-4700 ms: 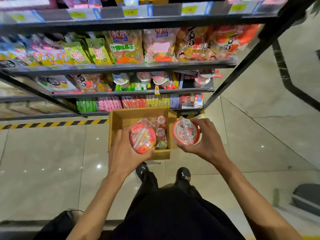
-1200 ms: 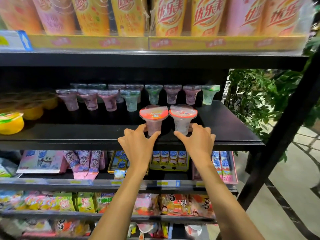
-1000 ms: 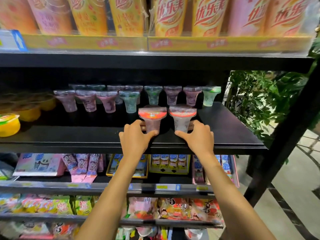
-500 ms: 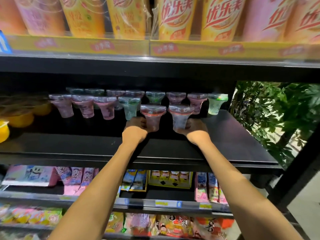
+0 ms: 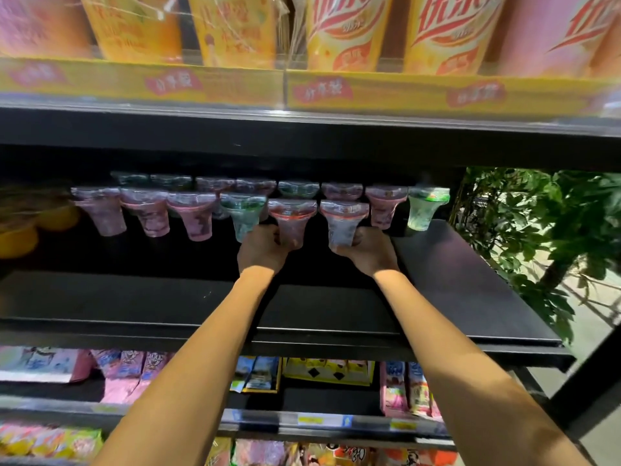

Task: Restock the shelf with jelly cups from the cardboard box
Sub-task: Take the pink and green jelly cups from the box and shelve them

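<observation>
Reaching deep over the black shelf (image 5: 453,284), both forearms extend to the front row of jelly cups (image 5: 148,213).

Left grip (image 5: 263,248): fingers curled round the lower body of the left jelly cup (image 5: 292,213), which has a red rim; the grip is closed on it.

Right grip (image 5: 369,252): fingers and thumb wrapped round the narrow base of the right jelly cup (image 5: 343,218); this grip is likewise closed on its cup.

Both held cups are upright, side by side with a small gap between them, and roughly in line with the front row. Fingers cover their bases, so contact with the shelf cannot be confirmed.

A green cup (image 5: 242,215) sits just beside the left jelly cup on its outer side. A pink cup (image 5: 383,206) and a pale green cup (image 5: 427,206) sit beyond the right jelly cup. A second row of cups stands behind, toward the back of the shelf.

Yellow tubs (image 5: 18,238) occupy the shelf's far left, blurred. Tall drink cups (image 5: 339,31) in a yellow tray (image 5: 403,94) fill the shelf above. Snack packets (image 5: 127,368) lie on the shelf below. A leafy plant (image 5: 537,230) stands to the right of the unit.
</observation>
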